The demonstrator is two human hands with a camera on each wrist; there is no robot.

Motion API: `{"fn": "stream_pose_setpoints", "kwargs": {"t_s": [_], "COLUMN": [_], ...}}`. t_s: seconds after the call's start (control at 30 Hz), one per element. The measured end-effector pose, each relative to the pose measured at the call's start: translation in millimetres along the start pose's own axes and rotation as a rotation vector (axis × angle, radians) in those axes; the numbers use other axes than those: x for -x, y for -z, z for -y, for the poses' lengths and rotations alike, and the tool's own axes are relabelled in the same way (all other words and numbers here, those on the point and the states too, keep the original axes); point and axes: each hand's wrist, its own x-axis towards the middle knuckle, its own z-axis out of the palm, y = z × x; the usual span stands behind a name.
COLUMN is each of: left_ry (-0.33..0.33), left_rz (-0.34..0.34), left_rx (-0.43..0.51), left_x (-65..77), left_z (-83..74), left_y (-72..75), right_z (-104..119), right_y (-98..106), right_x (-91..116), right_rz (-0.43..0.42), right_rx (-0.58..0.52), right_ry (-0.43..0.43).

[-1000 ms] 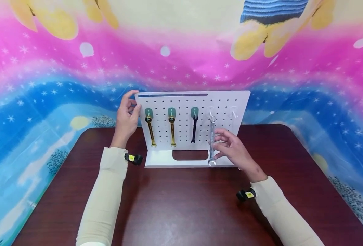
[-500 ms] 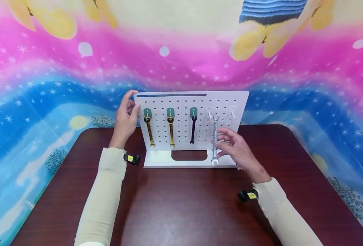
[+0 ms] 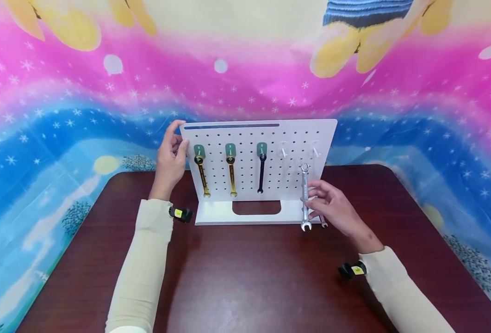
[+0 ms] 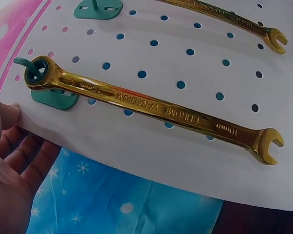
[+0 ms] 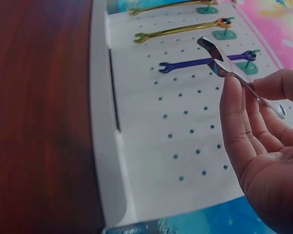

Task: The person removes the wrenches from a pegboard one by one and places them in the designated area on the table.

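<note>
My left hand grips the upper left edge of a white pegboard, thumb in front and fingers behind. In my right hand a silver combination wrench is pinched between thumb and fingers, upright, ring end up and open end down, in front of the board's right part. Two gold combination wrenches and a dark purple one hang by their ring ends from green hooks. In the left wrist view, the outermost gold wrench shows 10mm markings. Two clear hooks on the right hold nothing.
A small open wrench end pokes out below my right hand, its remainder hidden. The pegboard's base, with a cut-out, stands on a dark red-brown table. A patterned cloth hangs close behind.
The silver wrench has come away from the first clear hook, moving right and toward me with my right hand. My left hand keeps its grip on the board.
</note>
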Motion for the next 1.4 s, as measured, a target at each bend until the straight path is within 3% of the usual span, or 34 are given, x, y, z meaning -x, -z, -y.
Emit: {"fn": "stream_pose_setpoints", "kwargs": {"t_s": [0.53, 0.8, 1.1, 1.4], "left_ry": [0.015, 0.023, -0.009, 0.006], "left_rz": [0.002, -0.003, -0.019, -0.022], "left_rx": [0.033, 0.034, 0.041, 0.042], "left_x": [0.1, 1.4, 0.4, 0.5], "left_z": [-1.5, 0.7, -0.6, -0.7], "left_y": [-2.3, -1.1, -1.8, -2.5], "right_z": [-33.1, -43.1, -59.0, -70.4], "right_y": [36.7, 54.7, 75.6, 80.3], "right_x": [19.8, 27.8, 20.6, 10.3], "right_rz": [0.057, 0.078, 0.078, 0.085], "right_rx": [0.038, 0.084, 0.120, 0.167], "right_ry": [-0.081, -0.173, -0.218, -0.273]}}
